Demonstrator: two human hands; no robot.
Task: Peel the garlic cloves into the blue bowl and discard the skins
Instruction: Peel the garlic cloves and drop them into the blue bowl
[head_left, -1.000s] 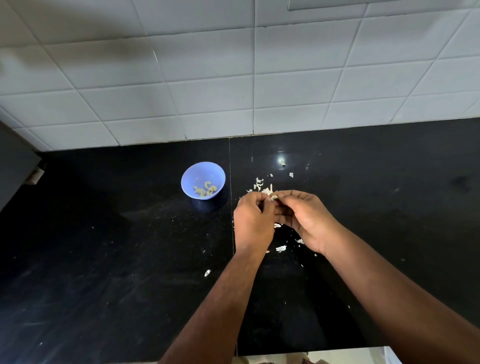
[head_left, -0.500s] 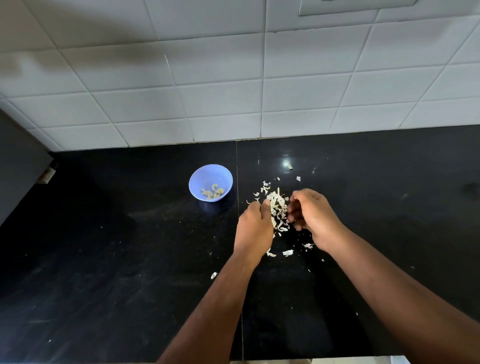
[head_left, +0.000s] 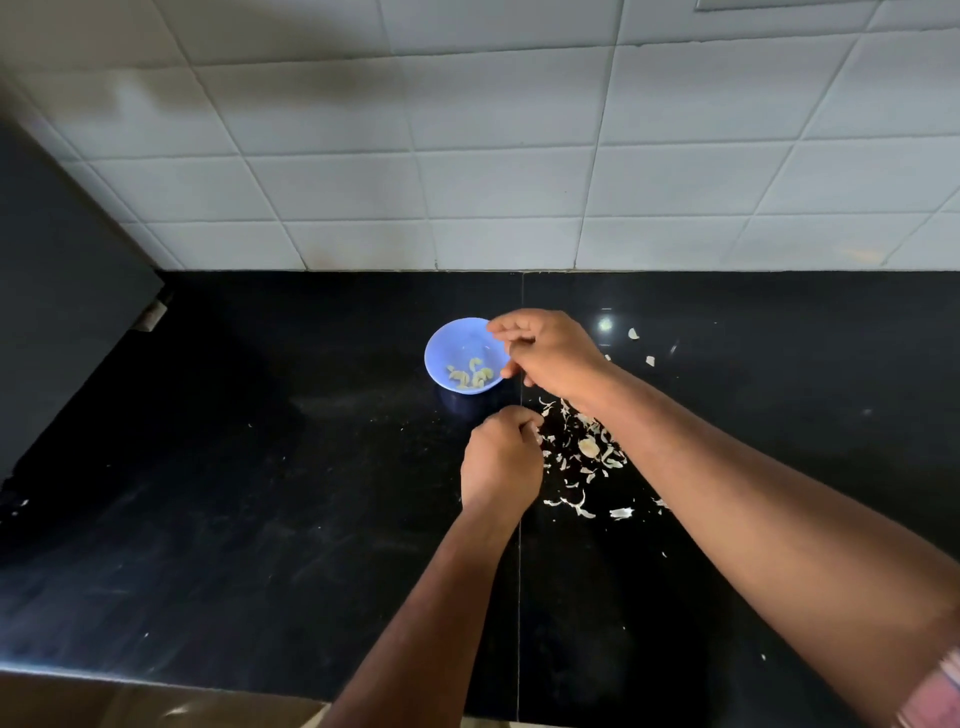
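Over the bowl (head_left: 441, 347) rim, the right hand (head_left: 553, 353) hung loosely curled, apparently empty; the left hand (head_left: 501, 457), nearer, curled shut, contents unclear. Peeled cloves (head_left: 470, 375) looked light, slippery, best pinched endwise.

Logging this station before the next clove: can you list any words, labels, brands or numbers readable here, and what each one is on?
None can be read.
blue bowl: plain, no marking shows.
black counter: only garlic skins and specks.
tiled wall: blank.
pale tag at the dark panel's edge: too small to tell.
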